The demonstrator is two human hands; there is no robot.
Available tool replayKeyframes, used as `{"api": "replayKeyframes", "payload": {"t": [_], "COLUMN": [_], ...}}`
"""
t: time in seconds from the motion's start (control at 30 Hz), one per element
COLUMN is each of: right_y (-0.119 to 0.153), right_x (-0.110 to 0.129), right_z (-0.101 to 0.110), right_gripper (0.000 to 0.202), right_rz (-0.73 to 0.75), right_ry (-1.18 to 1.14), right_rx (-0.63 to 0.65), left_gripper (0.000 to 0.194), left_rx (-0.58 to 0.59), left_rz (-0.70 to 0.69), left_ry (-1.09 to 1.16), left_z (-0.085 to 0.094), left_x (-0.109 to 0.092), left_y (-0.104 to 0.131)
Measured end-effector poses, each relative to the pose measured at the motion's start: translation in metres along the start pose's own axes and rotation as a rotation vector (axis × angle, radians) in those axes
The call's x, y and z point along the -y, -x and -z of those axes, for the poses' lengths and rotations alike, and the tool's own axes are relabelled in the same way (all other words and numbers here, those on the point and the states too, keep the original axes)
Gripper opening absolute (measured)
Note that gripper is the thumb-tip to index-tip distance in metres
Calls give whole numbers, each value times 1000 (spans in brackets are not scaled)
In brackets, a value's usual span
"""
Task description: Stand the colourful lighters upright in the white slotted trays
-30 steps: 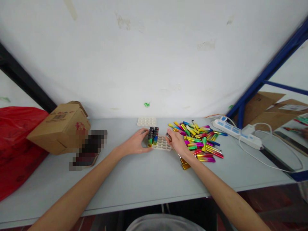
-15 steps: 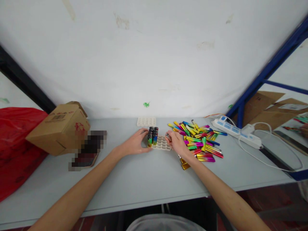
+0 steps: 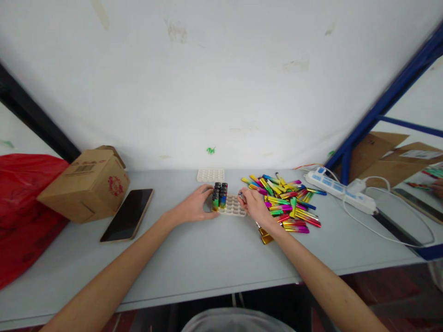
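On the near table edge (image 3: 214, 272), both forearms reached forward. Left hand (image 3: 194, 207) lay with fingers curled against the white tray (image 3: 232, 208), steadying it beside the upright lighters (image 3: 220, 195); right hand (image 3: 254, 204) pinched one lighter (image 3: 242, 197) over the empty sockets. Seating it well probably called for holding it vertical and keeping the tray braced. Loose lighters (image 3: 287, 203) lay piled just right; a spare tray (image 3: 211, 175) lay farther back. Compared with half a second earlier, neither hand had visibly moved.
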State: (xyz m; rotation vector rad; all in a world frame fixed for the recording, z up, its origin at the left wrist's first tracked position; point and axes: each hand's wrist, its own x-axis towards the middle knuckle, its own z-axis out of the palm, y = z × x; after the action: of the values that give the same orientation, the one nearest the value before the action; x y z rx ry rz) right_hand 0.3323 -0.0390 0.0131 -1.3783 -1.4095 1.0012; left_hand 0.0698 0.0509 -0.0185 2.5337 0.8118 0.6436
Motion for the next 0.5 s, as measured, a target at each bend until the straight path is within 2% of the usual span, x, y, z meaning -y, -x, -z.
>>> {"api": "replayKeyframes", "payload": {"t": [0.2,0.3,0.5], "right_y": [3,5,9], "right_x": [5,9,13], "right_z": [-1,1,9], "right_gripper": [78,81,59], "right_rz": [-3,56,288], "right_ry": [-94,-86,122], "right_rx": [57,68,86], "left_gripper": [76,76,75], "left_rx": [-1,-1,4], "left_rz": [14,9,-4], "left_ry": [10,14,30], "left_z": [-1,0,1], "left_x": [1,0,-3], "left_y": [0,0,0]}}
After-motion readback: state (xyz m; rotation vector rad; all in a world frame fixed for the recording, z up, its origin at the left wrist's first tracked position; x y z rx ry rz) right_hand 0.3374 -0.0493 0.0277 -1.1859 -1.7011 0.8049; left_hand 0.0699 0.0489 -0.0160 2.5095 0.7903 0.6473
